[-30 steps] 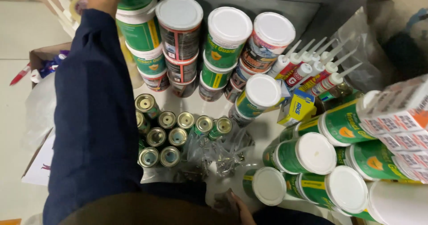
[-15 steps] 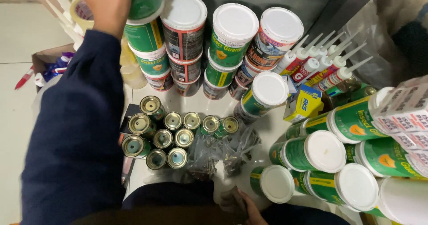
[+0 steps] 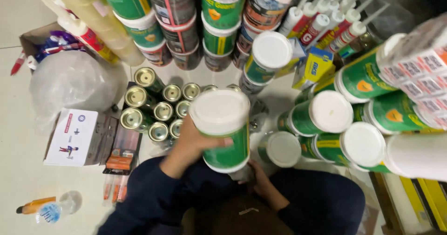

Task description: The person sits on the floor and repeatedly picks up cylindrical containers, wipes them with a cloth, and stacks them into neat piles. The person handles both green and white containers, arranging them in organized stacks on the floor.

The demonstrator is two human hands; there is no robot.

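My left hand grips a green tub with a white lid, held low in front of my body. My right hand sits under the tub's bottom edge, touching it or something small and grey beneath it; I cannot tell which. Both arms wear dark blue sleeves. Just beyond the tub stands a cluster of several small cans with gold tops on the floor.
Stacked green and dark tubs rise at the back. Sealant tubes with white nozzles lean at the upper right. More green tubs lie on their sides at right. A white box, a plastic bag and a small bottle lie at left.
My left hand was reaching up to a green tub on top of the back stack. It has come down with that tub to just in front of me.
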